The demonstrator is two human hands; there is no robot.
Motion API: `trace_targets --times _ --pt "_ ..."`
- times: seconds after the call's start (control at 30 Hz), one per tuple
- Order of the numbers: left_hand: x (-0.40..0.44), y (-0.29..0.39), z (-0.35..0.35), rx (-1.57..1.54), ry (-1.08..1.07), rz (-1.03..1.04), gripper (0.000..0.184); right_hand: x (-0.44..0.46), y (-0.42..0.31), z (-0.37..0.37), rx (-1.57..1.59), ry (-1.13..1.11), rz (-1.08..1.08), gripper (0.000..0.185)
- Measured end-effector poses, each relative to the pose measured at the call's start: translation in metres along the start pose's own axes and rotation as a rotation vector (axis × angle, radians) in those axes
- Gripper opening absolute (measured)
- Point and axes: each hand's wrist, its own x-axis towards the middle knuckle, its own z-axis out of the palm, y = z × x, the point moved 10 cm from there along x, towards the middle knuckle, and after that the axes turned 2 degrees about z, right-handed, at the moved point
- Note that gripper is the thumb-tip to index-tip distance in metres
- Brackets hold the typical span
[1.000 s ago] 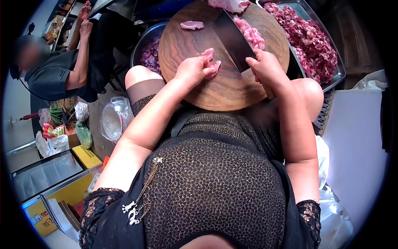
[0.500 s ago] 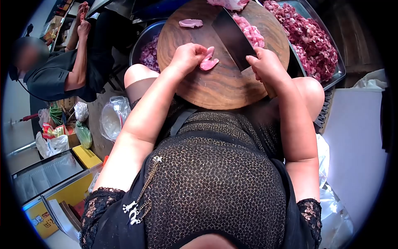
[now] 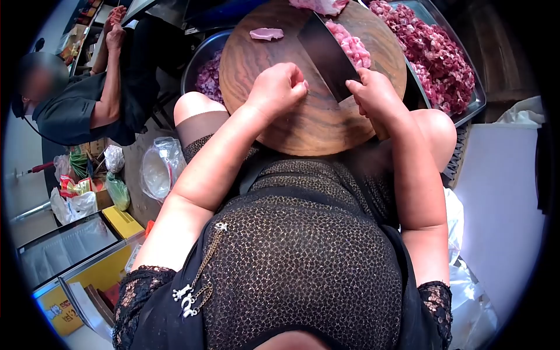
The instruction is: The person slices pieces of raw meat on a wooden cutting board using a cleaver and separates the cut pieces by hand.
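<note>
My left hand [image 3: 277,88] is closed low over the round wooden chopping board [image 3: 291,131]. The piece of meat it pinched half a second ago shows nowhere else, so it seems to be inside the curled fingers, almost wholly hidden. My right hand [image 3: 376,96] is wrapped round the handle of a wide-bladed cleaver [image 3: 326,55], its dark blade slanting across the board. Cut pink meat [image 3: 350,44] lies along the blade's right side. A flat pale slice of meat [image 3: 266,34] rests at the board's upper left, with a larger chunk of meat [image 3: 321,4] at the far edge.
A metal tray [image 3: 479,96] heaped with cut meat [image 3: 440,67] stands right of the board. Left of it, a metal bowl [image 3: 189,79] holds more meat. Another person [image 3: 99,99] sits at the upper left, hands raised. Plastic bags [image 3: 160,169] lie on the floor at left.
My left hand has turned over and moved slightly right, its fingers curling in over the piece of meat, which was visible before. My right hand and the cleaver have hardly moved.
</note>
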Motion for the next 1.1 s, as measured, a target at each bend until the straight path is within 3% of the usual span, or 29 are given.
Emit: trace_targets --times 0.03,0.13,0.17,0.27,0.3,0.33,0.43,0.53,0.6,0.67,0.77,0.83,0.87,0.93,1.03,1.1 --pt "0.002 0.0 -0.002 -0.041 0.073 0.031 0.018 0.0 0.0 0.001 0.009 -0.018 0.007 0.028" --pt "0.003 -0.014 0.023 0.077 0.031 0.149 0.017 0.0 -0.001 0.001 -0.032 -0.046 0.016 0.03" --pt "0.004 -0.025 0.033 0.082 -0.071 0.101 0.021 0.0 -0.001 0.003 -0.032 -0.046 0.015 0.03" --pt "-0.006 -0.021 0.02 0.027 -0.081 0.088 0.021 0.0 0.002 0.0 -0.03 -0.009 0.008 0.031" --pt "-0.005 -0.03 0.018 -0.294 -0.055 -0.005 0.025 0.0 0.003 0.0 -0.048 -0.023 0.03 0.031" --pt "-0.003 -0.021 0.002 -0.095 0.031 0.118 0.019 0.0 0.003 0.0 -0.066 -0.034 0.05 0.031" --pt "0.02 -0.042 -0.026 0.04 0.283 0.218 0.016 -0.002 -0.001 -0.001 -0.028 -0.04 0.047 0.032" --pt "0.065 -0.08 -0.036 0.232 0.345 0.237 0.045 0.003 0.005 0.0 -0.025 -0.036 0.063 0.032" --pt "0.094 -0.112 -0.024 0.343 0.172 0.112 0.054 0.007 0.01 0.0 -0.032 -0.034 0.063 0.032" --pt "0.109 -0.147 -0.007 0.286 0.01 0.009 0.05 0.008 0.013 -0.001 -0.036 -0.03 0.071 0.032" --pt "0.109 -0.129 -0.026 0.507 -0.049 -0.151 0.044 0.007 0.014 -0.001 0.007 -0.034 0.094 0.031" --pt "0.104 -0.137 -0.021 0.379 -0.187 -0.26 0.031 0.006 0.01 0.0 0.025 -0.071 0.09 0.03" --pt "0.102 -0.142 -0.014 0.32 -0.272 -0.221 0.035 0.006 0.009 0.0 0.027 -0.072 0.088 0.03" --pt "0.067 -0.135 0.0 0.108 -0.548 -0.429 0.036 0.006 0.005 0.001 0.048 -0.067 0.065 0.017" --pt "0.019 -0.137 0.013 -0.118 -0.588 -0.335 0.031 0.004 -0.001 0.0 0.058 -0.051 0.028 0.017" --pt "0.005 -0.136 -0.003 -0.104 -0.399 -0.334 0.046 0.003 0.0 0.0 0.042 -0.072 0.051 0.019"
